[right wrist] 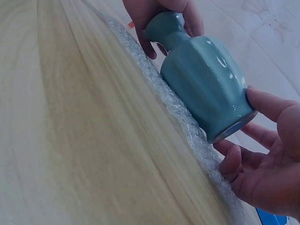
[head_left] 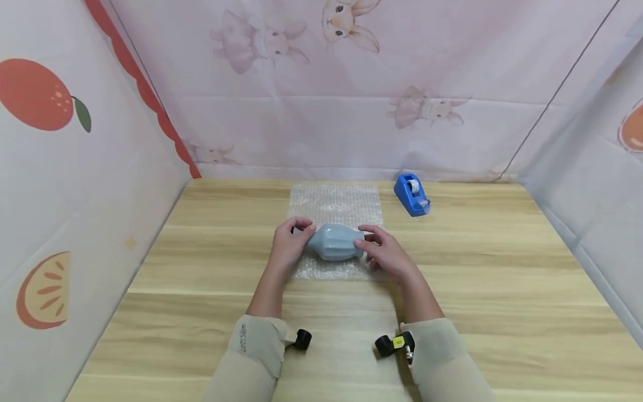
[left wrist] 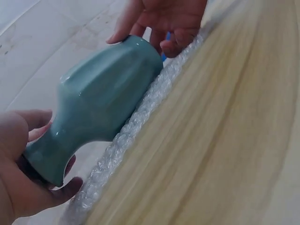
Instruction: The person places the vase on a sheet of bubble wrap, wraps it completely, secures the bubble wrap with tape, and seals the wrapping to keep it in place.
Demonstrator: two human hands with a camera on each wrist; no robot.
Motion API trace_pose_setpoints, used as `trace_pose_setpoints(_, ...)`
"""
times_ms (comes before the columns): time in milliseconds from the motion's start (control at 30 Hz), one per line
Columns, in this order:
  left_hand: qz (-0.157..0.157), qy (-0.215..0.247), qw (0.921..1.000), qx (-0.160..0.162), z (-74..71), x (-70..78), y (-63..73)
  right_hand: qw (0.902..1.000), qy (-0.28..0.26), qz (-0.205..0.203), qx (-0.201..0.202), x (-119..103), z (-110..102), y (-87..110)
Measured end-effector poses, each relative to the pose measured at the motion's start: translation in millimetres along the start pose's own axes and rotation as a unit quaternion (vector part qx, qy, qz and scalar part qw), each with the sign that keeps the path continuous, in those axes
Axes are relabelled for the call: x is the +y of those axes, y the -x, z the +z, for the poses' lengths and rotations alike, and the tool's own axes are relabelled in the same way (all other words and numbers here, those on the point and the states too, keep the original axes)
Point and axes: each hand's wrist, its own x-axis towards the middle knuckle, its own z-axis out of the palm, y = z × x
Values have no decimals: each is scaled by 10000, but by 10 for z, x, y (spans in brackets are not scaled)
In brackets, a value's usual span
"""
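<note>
Your left hand grips the vase by its neck; your right hand pinches its base. The vase lies sideways over the bubble wrap. Only the right wrist view shows the base's underside; only the head view shows the blue tape dispenser whole.

A vase lay sideways on bubble wrap on the desk, between left hand and right hand; a tape dispenser stood behind, rightward.
</note>
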Motion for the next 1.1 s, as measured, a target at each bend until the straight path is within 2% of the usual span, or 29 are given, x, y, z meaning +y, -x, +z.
trace_pose_setpoints(67, 417, -489, 9979, 73, -5, 47, 29, 10000, 19, 23, -30, 4, 8, 4)
trace_pose_setpoints(133, 1054, -1006, 9892, 153, -2, 104, 60, 9999, 58, 54, -64, 20, 16, 9)
trace_pose_setpoints(200, 1772, -1458, 9732, 165, 12, 165, 90, 9999, 73, 79, -69, 33, 22, 14)
trace_pose_setpoints(267, 2405, -1769, 9543, -109, 32, 227, 115, 9999, 113, 51, -7, 33, 22, 20)
trace_pose_setpoints(333, 2690, -2065, 9390, -572, 62, 273, 142, 9998, 160, 12, 108, 24, 11, 24)
trace_pose_setpoints(400, 2708, -2386, 9266, -1056, 88, 302, 161, 9993, 275, -59, 257, 4, -12, 32)
trace_pose_setpoints(467, 2585, -2722, 9163, -1394, 111, 318, 173, 9978, 450, -76, 472, -23, -48, 44)
trace_pose_setpoints(567, 2428, -3026, 9087, -1542, 133, 332, 170, 9936, 791, -111, 800, -56, -113, 60)
trace_pose_setpoints(633, 2331, -3073, 9102, -1510, 143, 349, 164, 9900, 1114, -153, 855, -69, -158, 64)
trace_pose_setpoints(700, 2240, -3035, 9141, -1490, 148, 374, 158, 9850, 1556, -255, 699, -72, -193, 63)
trace_pose_setpoints(867, 2034, -2973, 9203, -1523, 152, 409, 157, 9618, 2690, -375, -350, -53, -215, 69)
trace_pose_setpoints(967, 2019, -2981, 9198, -1561, 155, 410, 172, 9483, 3047, -341, -816, -45, -183, 80)
trace_pose_setpoints(1100, 2013, -3047, 9170, -1603, 167, 397, 202, 9398, 3289, -250, -895, -39, -136, 93)
